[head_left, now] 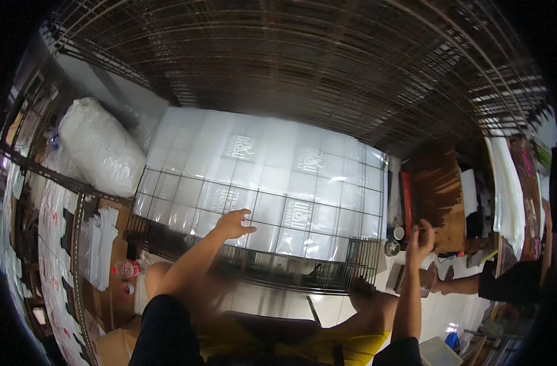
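Note:
White printed plastic sheets lie side by side on a wire rack shelf in front of me. Pale lettering repeats on them. My left hand reaches over the shelf's near part, above a sheet, with its thumb and fingers apart and nothing seen between them. Beyond the shelf's right end, my right hand is raised with loosely bent fingers that stand apart. I see nothing held in it.
Many wire rack shelves tilt up overhead. A large plastic-wrapped roll leans at left, near a red-labelled bottle. To the right are a wooden board, a small can and another person's leg.

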A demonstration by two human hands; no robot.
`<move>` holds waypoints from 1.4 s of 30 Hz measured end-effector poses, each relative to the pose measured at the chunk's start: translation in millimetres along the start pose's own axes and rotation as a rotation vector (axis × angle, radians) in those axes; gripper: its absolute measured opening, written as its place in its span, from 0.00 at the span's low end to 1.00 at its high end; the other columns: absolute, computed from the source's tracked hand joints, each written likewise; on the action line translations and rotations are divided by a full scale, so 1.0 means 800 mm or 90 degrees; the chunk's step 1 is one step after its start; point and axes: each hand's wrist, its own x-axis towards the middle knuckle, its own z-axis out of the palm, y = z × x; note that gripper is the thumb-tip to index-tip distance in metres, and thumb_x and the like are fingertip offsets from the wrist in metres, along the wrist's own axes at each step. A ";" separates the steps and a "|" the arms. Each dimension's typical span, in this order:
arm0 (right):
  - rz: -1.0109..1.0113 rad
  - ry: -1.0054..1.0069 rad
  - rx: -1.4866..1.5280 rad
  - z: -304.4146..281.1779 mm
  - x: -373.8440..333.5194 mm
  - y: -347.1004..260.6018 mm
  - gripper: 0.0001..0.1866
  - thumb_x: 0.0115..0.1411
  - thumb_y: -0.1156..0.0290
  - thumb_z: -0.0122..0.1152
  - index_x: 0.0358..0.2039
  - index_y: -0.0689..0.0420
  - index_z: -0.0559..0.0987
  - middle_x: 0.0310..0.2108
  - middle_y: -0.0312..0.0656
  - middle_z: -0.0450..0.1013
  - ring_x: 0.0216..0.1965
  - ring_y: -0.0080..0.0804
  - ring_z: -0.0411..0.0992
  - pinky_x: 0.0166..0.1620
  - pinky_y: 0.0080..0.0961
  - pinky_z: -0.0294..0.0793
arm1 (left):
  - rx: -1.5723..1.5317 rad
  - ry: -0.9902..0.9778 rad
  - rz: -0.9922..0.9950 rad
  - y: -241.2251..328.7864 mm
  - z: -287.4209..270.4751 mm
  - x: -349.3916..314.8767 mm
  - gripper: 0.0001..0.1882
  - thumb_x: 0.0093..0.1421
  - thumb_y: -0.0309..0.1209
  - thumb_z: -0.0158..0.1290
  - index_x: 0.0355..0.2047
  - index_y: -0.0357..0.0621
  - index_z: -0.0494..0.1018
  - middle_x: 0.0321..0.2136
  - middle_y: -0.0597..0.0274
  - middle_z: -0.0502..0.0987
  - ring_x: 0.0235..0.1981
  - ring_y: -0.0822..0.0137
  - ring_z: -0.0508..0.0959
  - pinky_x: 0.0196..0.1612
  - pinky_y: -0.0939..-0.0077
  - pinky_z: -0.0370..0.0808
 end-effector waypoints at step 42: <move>-0.179 0.403 -0.649 -0.370 0.263 -0.278 0.11 0.60 0.64 0.50 0.41 0.44 0.79 0.33 0.44 0.76 0.28 0.31 0.76 0.28 0.28 0.73 | -0.250 -0.332 0.248 0.279 0.086 -0.204 0.34 0.55 0.49 0.56 0.57 0.47 0.60 0.45 0.54 0.71 0.46 0.61 0.71 0.50 0.68 0.69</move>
